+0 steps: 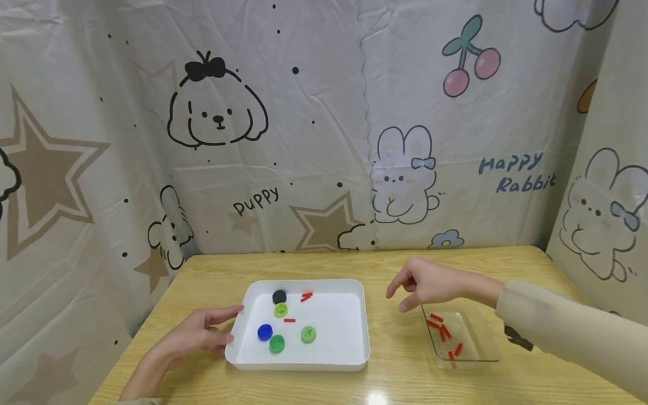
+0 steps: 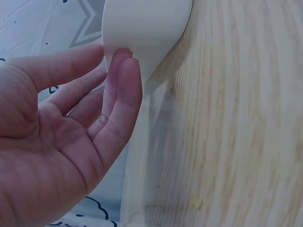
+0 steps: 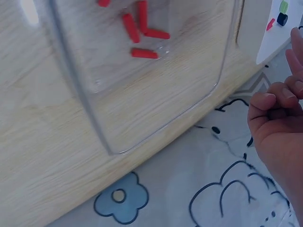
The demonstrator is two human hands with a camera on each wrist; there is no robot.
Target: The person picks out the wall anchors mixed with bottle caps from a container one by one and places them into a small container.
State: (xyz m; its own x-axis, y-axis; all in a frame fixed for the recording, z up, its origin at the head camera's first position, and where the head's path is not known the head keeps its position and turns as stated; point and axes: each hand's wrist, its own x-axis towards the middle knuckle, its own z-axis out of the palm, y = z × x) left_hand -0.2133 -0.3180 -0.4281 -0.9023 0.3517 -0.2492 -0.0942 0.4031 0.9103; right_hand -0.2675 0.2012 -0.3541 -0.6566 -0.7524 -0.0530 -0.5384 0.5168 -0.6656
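Observation:
In the head view my left hand [image 1: 194,334] rests at the left end of a white tray [image 1: 339,337], its fingers apart and fingertips on the wall. The left wrist view shows relaxed fingertips against the outer wall. In the tray lie a black cap [image 1: 279,296], a yellow-green cap [image 1: 280,310], a blue cap [image 1: 265,332], a green cap [image 1: 277,343], a light green cap [image 1: 308,334] and small red sticks [image 1: 289,320]. My right hand [image 1: 430,281] hovers beyond a clear box [image 1: 476,337], fingers loosely bent, nothing visible in them. Several red sticks [image 3: 144,53] lie in the box.
The wooden table [image 1: 395,360] carries both containers, tray on the left and box on the right. A printed cloth [image 1: 314,146] hangs behind the table and along its sides.

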